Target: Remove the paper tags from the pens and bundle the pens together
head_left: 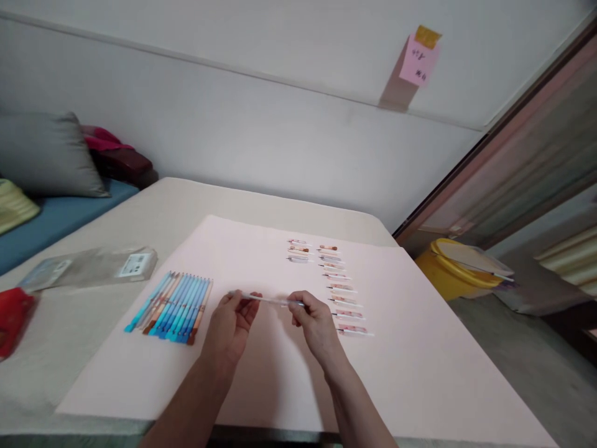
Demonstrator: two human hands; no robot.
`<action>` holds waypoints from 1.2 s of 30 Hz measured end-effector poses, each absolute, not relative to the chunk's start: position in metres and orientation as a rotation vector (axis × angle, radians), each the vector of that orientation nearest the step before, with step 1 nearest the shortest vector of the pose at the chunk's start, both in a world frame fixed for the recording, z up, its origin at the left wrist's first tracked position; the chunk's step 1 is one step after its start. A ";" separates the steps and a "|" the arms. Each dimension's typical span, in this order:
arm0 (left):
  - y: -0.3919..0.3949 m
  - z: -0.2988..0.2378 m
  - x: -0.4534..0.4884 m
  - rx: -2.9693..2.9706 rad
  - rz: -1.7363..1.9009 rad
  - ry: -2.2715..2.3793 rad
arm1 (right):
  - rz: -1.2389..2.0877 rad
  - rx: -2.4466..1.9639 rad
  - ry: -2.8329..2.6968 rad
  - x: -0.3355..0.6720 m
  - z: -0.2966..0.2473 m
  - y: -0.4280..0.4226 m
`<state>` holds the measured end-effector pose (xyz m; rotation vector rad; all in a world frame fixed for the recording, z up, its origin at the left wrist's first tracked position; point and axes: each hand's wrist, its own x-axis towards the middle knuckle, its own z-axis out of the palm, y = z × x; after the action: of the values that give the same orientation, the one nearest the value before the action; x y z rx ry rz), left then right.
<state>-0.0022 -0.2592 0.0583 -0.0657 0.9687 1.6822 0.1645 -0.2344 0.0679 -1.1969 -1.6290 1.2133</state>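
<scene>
A thin, pale, partly see-through pen refill (273,300) is stretched level between my two hands, above the pink sheet. My left hand (236,317) pinches its left end between thumb and fingers, the other fingers loosely curled. At the right end my right hand (310,317) grips it, with the fingers folded around and hiding the tip. Left of my left hand lies a row of blue and brown pens (180,308), side by side. Beyond and beside my right hand, short patterned refills (344,287) with dark tips lie in a column, with a shorter column (298,250) to its left.
The pink sheet (443,348) covers much of the table (186,196). A clear plastic packet (93,267) and a red object (16,320) lie at the left. A yellow bin (448,267) stands on the floor at right. A grey cushion (46,155) rests beyond the table's left side.
</scene>
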 end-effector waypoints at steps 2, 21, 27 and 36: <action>-0.261 0.061 0.000 -0.043 1.684 0.966 | 1.228 -1.209 -1.603 0.164 0.066 -0.234; -0.275 0.067 0.015 0.135 1.627 1.040 | 0.880 -1.295 -1.689 0.145 0.070 -0.255; -0.274 0.068 0.015 0.157 1.638 1.036 | 0.971 -1.276 -1.590 0.146 0.069 -0.253; -0.275 0.070 0.015 0.174 1.651 1.068 | 1.156 -1.259 -1.517 0.146 0.064 -0.251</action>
<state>0.0147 -0.2747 0.0704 0.1735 1.0681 1.6509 0.1463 -0.2505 0.0640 -1.2592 -1.5173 1.1559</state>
